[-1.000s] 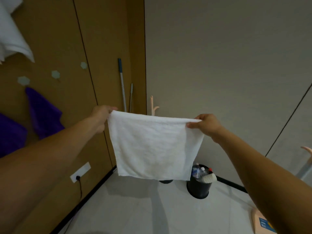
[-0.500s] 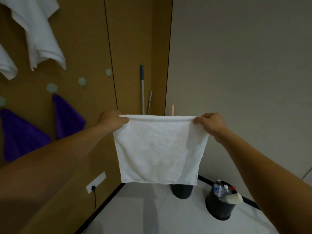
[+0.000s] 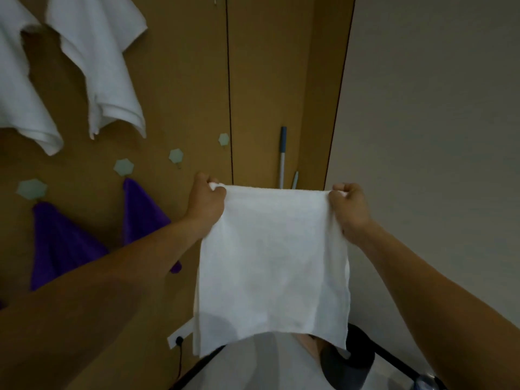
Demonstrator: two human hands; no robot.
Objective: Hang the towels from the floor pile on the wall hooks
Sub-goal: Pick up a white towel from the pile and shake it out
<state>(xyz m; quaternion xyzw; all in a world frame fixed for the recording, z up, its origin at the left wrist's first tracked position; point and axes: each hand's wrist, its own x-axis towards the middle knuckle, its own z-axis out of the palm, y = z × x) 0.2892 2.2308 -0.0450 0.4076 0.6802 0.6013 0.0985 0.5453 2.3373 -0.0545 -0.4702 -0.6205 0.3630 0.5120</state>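
A white towel (image 3: 273, 266) hangs spread out in front of me, held by its two top corners. My left hand (image 3: 206, 199) grips the left corner and my right hand (image 3: 350, 206) grips the right corner. On the brown wall to the left are pale hexagonal hooks: one free hook (image 3: 176, 156), another free hook (image 3: 224, 139), and a third hook (image 3: 123, 166) above a purple towel (image 3: 140, 215). A second purple towel (image 3: 59, 243) hangs lower left. Two white towels (image 3: 104, 66) hang at the upper left. The floor pile is out of view.
A mop handle (image 3: 282, 156) leans in the corner where the brown wall meets a grey wall (image 3: 436, 136). A wall socket (image 3: 180, 337) with a cord sits low on the brown wall. A dark bin (image 3: 351, 364) stands on the floor behind the towel.
My view has swung left and up toward the brown wall. The hooks and hung towels now fill more of the left side. Both hands still hold the towel stretched between them.
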